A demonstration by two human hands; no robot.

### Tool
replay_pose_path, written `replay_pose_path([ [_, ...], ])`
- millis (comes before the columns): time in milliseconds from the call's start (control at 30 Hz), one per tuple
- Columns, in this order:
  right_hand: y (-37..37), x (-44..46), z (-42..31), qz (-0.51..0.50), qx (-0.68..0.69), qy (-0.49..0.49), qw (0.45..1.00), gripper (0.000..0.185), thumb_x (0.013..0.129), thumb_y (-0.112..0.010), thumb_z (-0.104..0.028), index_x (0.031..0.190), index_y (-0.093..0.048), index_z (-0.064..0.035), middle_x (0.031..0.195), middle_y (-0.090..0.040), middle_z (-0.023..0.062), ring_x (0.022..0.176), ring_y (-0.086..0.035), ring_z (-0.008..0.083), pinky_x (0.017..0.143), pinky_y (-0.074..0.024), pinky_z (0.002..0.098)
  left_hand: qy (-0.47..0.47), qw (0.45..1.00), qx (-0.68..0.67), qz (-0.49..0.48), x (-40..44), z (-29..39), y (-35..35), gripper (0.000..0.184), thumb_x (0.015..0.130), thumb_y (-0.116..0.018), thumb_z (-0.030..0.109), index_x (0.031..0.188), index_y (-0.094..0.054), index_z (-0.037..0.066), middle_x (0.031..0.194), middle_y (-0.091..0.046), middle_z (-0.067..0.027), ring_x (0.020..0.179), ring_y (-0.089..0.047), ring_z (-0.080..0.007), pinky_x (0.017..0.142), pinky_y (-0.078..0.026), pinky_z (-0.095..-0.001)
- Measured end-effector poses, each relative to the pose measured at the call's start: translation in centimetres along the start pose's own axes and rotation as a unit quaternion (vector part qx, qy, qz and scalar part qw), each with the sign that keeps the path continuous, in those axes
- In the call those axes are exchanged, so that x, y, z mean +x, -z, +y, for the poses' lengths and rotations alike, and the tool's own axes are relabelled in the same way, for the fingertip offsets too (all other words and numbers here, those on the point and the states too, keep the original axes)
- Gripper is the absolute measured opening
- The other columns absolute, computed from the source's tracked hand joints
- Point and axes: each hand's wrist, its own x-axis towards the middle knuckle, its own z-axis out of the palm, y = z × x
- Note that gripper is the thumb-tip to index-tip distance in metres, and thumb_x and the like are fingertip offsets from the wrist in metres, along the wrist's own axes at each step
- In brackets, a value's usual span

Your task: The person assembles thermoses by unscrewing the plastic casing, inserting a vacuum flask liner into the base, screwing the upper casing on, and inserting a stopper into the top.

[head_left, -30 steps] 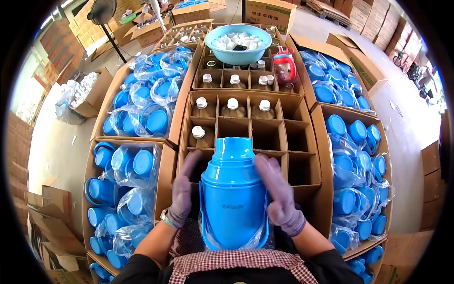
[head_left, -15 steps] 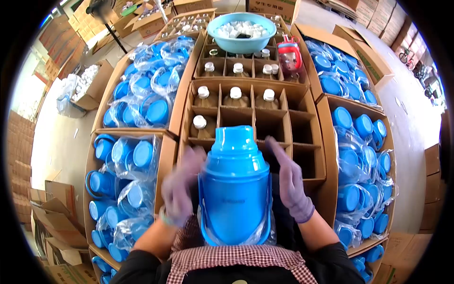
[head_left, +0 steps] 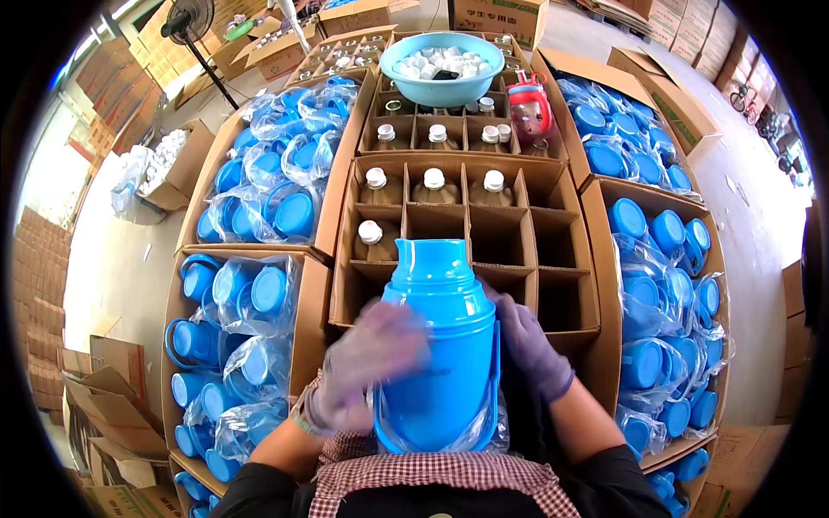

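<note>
Upright in front of my body is a blue thermos jug [head_left: 438, 371], its lower part wrapped in clear plastic. My left hand [head_left: 370, 358], in a purple-grey glove, is blurred and lies across the jug's left side, its fingers smeared. At the jug's right shoulder is my right hand [head_left: 528, 345], gloved too, with the fingers stretched up and nothing held in them. Beyond the jug, a divided carton [head_left: 566, 186] has brown bottles with white caps in several compartments, one of them a bottle [head_left: 376, 240] just behind the jug.
Cartons of plastic-wrapped blue jugs [head_left: 268, 289] flank me on the left and right. A light-blue basin [head_left: 442, 89] of white caps and a red bottle [head_left: 530, 108] stand on the farther divided carton. A fan [head_left: 188, 22] is at the back left.
My left hand has moved right, from beside the jug to across its left side. My right hand has come in against the jug's shoulder. The view has shifted slightly.
</note>
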Motion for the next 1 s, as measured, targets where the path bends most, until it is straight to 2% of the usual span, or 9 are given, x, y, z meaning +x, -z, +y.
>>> replay_pose_path([
  [67,0.0,0.3,4.9,0.04,0.007,-0.037,0.999,0.045,0.112,-0.049,-0.03,0.136,-0.066,0.0037,0.13,-0.071,0.0235,0.12,-0.069,0.034,0.102,-0.0529,0.0396,-0.152,0.978,-0.083,-0.121,1.0,-0.9,2.3,0.09,0.106,-0.03,0.07,0.109,-0.077,-0.007,0.108,-0.077,-0.0239,0.114,-0.073,-0.0352,0.123,-0.031,-0.0575],
  [167,-0.9,-0.5,-3.6,0.137,0.104,0.096,0.98,0.054,0.11,-0.049,-0.034,0.146,-0.054,0.0064,0.147,-0.057,0.0282,0.131,-0.062,0.0414,0.109,-0.0492,0.0418,0.192,0.957,-0.169,0.139,2.0,-5.8,0.0,0.066,0.112,-0.033,0.056,0.137,-0.062,0.001,0.135,-0.068,-0.0142,0.126,-0.064,-0.0295,0.12,-0.04,-0.0455],
  [267,-2.3,-1.8,-9.4,0.071,-0.193,0.245,0.947,0.07,0.109,-0.051,-0.04,0.159,-0.036,0.0063,0.163,-0.041,0.0219,0.15,-0.042,0.0291,0.124,-0.0317,0.039,0.54,0.702,-0.454,0.103,2.0,-10.9,-1.1,0.06,0.114,-0.038,0.048,0.155,-0.044,0.004,0.157,-0.05,-0.0104,0.141,-0.05,-0.0229,0.123,-0.036,-0.0379],
  [333,-3.5,-2.1,-10.7,0.083,-0.314,0.191,0.926,0.076,0.108,-0.053,-0.044,0.162,-0.03,0.0054,0.165,-0.038,0.0198,0.153,-0.036,0.0272,0.126,-0.0273,0.0404,0.484,0.72,-0.496,0.035,1.3,-9.9,0.0,0.063,0.114,-0.038,0.047,0.159,-0.037,0.004,0.16,-0.046,-0.0099,0.143,-0.048,-0.0234,0.124,-0.035,-0.0376],
  [467,-1.4,1.3,0.4,-0.016,0.308,0.037,0.95,0.073,0.11,-0.053,-0.04,0.164,-0.027,0.0003,0.158,-0.047,0.0216,0.146,-0.046,0.0291,0.121,-0.0357,0.0381,0.278,0.948,-0.122,-0.092,3.4,-4.0,0.6,0.098,0.103,-0.059,0.058,0.163,-0.017,-0.007,0.162,-0.037,-0.0259,0.149,-0.041,-0.0356,0.124,-0.03,-0.0442],
  [533,0.5,2.7,-1.7,-0.05,0.2,0.129,0.97,0.06,0.113,-0.047,-0.041,0.157,-0.039,0.0002,0.146,-0.056,0.0139,0.134,-0.054,0.0222,0.114,-0.0428,0.0358,0.319,0.941,0.085,-0.076,4.9,-1.3,-0.3,0.115,0.097,-0.064,0.066,0.159,-0.013,-0.016,0.157,-0.036,-0.0353,0.149,-0.039,-0.0402,0.123,-0.031,-0.0447],
  [667,-0.1,6.8,-3.3,-0.097,0.408,-0.129,0.899,0.061,0.11,-0.049,-0.052,0.141,-0.055,-0.0004,0.128,-0.065,0.0089,0.12,-0.06,0.0167,0.105,-0.0495,0.0336,0.36,0.931,-0.057,0.01,5.5,-3.2,-1.0,0.113,0.097,-0.064,0.066,0.16,-0.013,-0.014,0.159,-0.035,-0.0342,0.15,-0.038,-0.0398,0.122,-0.033,-0.0422],
  [800,-1.0,9.5,0.3,-0.162,0.424,-0.067,0.888,0.07,0.107,-0.049,-0.062,0.14,-0.058,-0.0015,0.128,-0.067,0.0088,0.116,-0.062,0.016,0.102,-0.0513,0.0323,0.419,0.9,-0.112,0.042,7.9,-0.8,-0.7,0.104,0.1,-0.065,0.055,0.166,-0.01,-0.004,0.168,-0.024,-0.0287,0.155,-0.029,-0.0384,0.125,-0.026,-0.0408],
  [1000,-1.1,12.0,6.4,-0.17,0.297,-0.002,0.94,0.062,0.106,-0.06,-0.051,0.139,-0.061,0.0016,0.127,-0.07,0.0122,0.117,-0.065,0.0205,0.104,-0.0514,0.0349,0.123,0.959,-0.105,0.232,8.4,-1.6,-3.3,0.083,0.108,-0.052,0.046,0.167,-0.013,0.003,0.174,-0.018,-0.0164,0.16,-0.022,-0.0301,0.129,-0.016,-0.0467],
])
